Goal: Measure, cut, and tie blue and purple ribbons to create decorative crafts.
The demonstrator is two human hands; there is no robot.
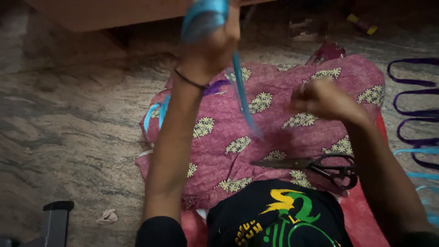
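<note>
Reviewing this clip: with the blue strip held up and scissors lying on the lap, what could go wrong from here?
1. The scissors lie loose on the pink cloth over the lap; a leg shift could slide them off or into the right hand.
2. The blue strip hanging from the raised left hand might snag the scissors.

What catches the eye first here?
The left hand, raised at top centre, grips a bright blue ribbon that trails down over a pink flowered cloth on the lap. Black scissors lie on the cloth lower right, below the blurred right hand.
</note>
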